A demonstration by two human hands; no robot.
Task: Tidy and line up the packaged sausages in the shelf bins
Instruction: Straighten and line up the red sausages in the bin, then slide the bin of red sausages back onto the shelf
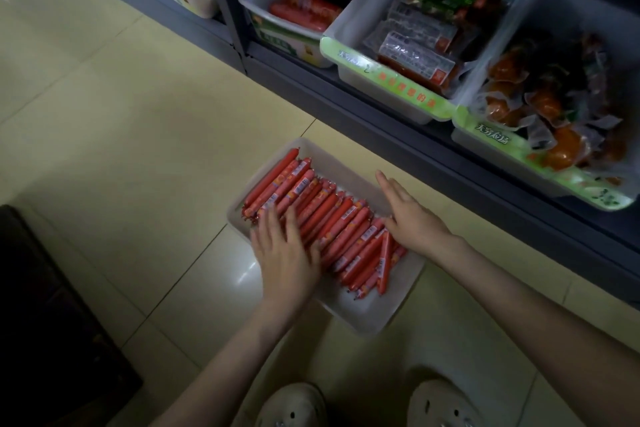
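- The left hand lies flat on the near-left part of the sausages. Its fingers are straight and spread, pressing down and gripping nothing.
- The right hand is also flat and open, with straight fingers. It rests on the far-right side of the row and touches the sausages there.
- The sausages are slim red sticks in glossy casing, pinched at both ends, with small pale labels.
- They lie in a shallow, pale, cloudy plastic bin that sits on the floor, not on the shelf.
- Most sticks lie parallel and close-packed, so I judge the lining-up well along.
- A few at the near-right end sit askew, one crossing its neighbours, and need straightening.
- The bin must then likely go back to the dark metal shelf just beyond it.
- On the shelf, the flat vacuum packs look loosely stacked.
- The orange pouches in the next bin are a crumpled heap, so both probably need tidying.
- The floor is smooth, shiny, pale tile.
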